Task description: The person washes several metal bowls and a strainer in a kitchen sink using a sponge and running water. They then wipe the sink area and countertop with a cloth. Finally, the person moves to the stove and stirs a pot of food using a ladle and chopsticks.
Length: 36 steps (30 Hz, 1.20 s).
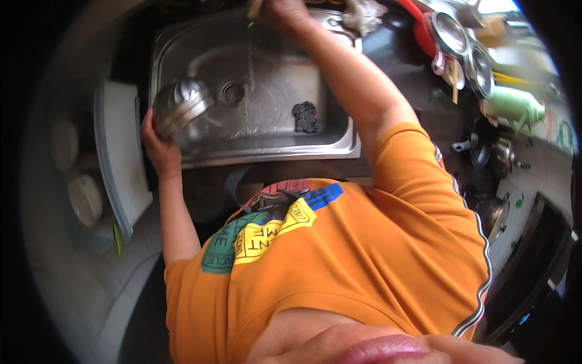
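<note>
My left hand grips a shiny round metal vessel, tilted over the left side of the stainless steel sink. It is blurred, so I cannot tell whether it is a bowl or a pot. At the top edge of the view, my right hand reaches to the far side of the sink, beside a tan, narrow piece that is mostly cut off. What its fingers do is hidden. A thin stream of water falls near the drain. A dark scouring pad lies on the sink floor at the right.
A crumpled whitish plastic bag sits at the sink's far right corner. Along the right stand a red pan, metal-rimmed lids, a green container and several pots. To the left is a white bin-like container.
</note>
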Motion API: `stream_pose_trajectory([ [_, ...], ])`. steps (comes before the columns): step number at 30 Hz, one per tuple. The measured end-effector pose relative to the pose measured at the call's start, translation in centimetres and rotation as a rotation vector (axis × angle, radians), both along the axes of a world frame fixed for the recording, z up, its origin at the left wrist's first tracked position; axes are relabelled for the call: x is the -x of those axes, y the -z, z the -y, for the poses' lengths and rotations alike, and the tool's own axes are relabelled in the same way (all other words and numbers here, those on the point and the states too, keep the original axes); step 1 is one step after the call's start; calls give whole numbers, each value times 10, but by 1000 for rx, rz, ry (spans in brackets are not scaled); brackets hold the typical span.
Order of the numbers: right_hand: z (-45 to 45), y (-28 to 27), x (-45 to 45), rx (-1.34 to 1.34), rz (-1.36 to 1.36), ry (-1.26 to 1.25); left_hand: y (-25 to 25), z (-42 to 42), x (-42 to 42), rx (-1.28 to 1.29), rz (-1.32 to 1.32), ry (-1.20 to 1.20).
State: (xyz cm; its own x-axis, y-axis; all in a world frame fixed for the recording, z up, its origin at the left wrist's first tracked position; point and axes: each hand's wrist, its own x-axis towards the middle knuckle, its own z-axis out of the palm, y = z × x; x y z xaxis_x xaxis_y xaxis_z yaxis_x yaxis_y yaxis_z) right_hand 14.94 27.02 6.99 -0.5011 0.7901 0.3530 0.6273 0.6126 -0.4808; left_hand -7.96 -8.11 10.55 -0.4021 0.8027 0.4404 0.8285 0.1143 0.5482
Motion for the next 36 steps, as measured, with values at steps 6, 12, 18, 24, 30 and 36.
stream_pose_trajectory([
  [6,33,-46,-34,-124,-169,-2,3,-3,-20,-45,-141,156],
  [12,144,-14,-133,248,156,-86,17,-14,-66,24,-88,306],
  [18,223,-25,-188,598,168,-272,18,-42,-129,51,78,448],
  [24,204,-60,-203,542,-94,-58,-13,-89,-195,149,451,444],
  [30,110,-91,-262,688,-343,236,-58,-133,-238,188,1120,580],
  [36,-13,-130,-378,480,-734,378,-38,-115,-251,339,821,521],
])
